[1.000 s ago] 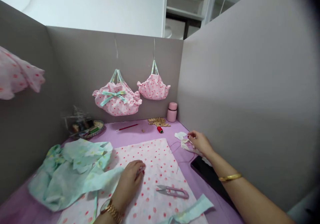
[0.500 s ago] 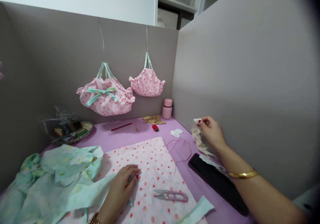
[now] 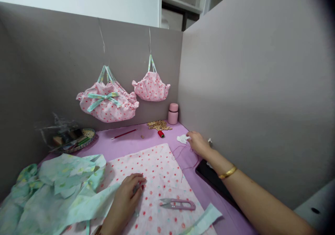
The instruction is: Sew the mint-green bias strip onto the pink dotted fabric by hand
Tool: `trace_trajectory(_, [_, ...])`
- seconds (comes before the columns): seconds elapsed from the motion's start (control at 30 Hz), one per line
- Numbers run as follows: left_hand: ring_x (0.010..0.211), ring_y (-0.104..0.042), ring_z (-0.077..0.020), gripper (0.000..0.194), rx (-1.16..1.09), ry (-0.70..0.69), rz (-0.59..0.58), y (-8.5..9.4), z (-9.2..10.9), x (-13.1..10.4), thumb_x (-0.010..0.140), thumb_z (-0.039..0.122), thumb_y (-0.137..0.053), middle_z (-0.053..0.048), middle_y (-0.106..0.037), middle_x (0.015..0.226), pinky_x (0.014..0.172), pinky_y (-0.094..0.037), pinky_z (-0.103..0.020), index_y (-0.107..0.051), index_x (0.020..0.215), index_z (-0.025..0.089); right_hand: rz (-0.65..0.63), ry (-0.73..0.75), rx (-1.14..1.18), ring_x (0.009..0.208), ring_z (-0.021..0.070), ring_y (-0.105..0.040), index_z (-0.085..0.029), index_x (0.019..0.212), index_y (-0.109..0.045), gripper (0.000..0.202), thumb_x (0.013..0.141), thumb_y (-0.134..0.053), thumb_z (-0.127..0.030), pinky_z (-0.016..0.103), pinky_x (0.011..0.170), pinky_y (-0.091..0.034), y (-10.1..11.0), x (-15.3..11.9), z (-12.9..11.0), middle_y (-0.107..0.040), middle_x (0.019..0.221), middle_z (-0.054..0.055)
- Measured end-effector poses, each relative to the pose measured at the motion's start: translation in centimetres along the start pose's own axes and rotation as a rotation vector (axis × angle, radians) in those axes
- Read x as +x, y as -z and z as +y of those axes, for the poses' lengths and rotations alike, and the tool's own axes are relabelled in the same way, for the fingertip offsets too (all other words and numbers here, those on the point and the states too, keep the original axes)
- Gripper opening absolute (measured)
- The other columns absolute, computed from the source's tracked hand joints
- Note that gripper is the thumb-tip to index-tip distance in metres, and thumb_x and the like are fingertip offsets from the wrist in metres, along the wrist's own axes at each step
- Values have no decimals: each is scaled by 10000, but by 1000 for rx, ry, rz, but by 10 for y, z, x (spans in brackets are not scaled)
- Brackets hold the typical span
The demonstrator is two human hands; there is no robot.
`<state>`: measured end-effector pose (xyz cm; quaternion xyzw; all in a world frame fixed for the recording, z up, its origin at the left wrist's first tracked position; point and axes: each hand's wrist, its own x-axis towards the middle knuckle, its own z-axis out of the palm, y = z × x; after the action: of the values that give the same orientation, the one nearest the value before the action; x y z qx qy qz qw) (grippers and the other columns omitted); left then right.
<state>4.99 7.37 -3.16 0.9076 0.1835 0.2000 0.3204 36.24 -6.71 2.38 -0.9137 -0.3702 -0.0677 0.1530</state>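
My left hand on the dotted cloth, my right at the white scrap

At far left lies a heap of green cloth point(image 3: 54, 189), with a basket point(image 3: 90, 137) of odds and ends behind it. A pink dotted bag with a green bow point(image 3: 108, 105) hangs on the wall, above a red pencil point(image 3: 124, 134). My left hand point(image 3: 127, 196) rests palm down on the dotted cloth point(image 3: 154, 175), fingers bent, thumb a little apart from them; I can't tell whether they pinch anything. A smaller pink bag point(image 3: 151, 87) hangs above a pile of small tan pieces point(image 3: 158, 125), and a red spool point(image 3: 161, 134) sits just in front of that pile. Next come the pink bottle point(image 3: 173, 114) by the corner and the snips point(image 3: 178, 204) on the dotted cloth. The white scrap point(image 3: 182, 139) lies flat on the purple table point(image 3: 193, 179), my right hand point(image 3: 197, 143) at its right edge; those fingers are close together, but I can't tell if they grip it. Pink thread point(image 3: 180, 151) loops below, near a black case point(image 3: 217, 182) partly under my forearm
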Motion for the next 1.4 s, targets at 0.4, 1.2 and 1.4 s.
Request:
trace_trajectory(0.4, [1047,-538,-241,236,-14,1,-3,3,6,2,824,159,-430,-96,-615,1081,917,-410,-421,-643,920,196,-49,-48,602,841,182,-622,-151,1102,-556,244,894,-528,-275,367,707,-528,33,16,-27,-611,1053,63])
trace_trajectory(1.2, [383,-396,-57,148,-1408,350,89,7,20,-5,742,252,-682,72,-447,423,416,-334,-152,-655,763,108,-814,160,938,372,38,-345,-132,723,-575,132,849,-568,-173,168,359,-279,36,-51,-170,-465,540,-88])
trace_trajectory(1.4, [326,-315,-17,83,-1733,381,297,37,2,0,864,192,-547,125,-312,424,374,-301,-100,-584,855,118,-683,-145,979,719,141,-616,-144,1033,-575,200,898,-520,-282,301,610,-527,38,-9,-121,-624,950,41])
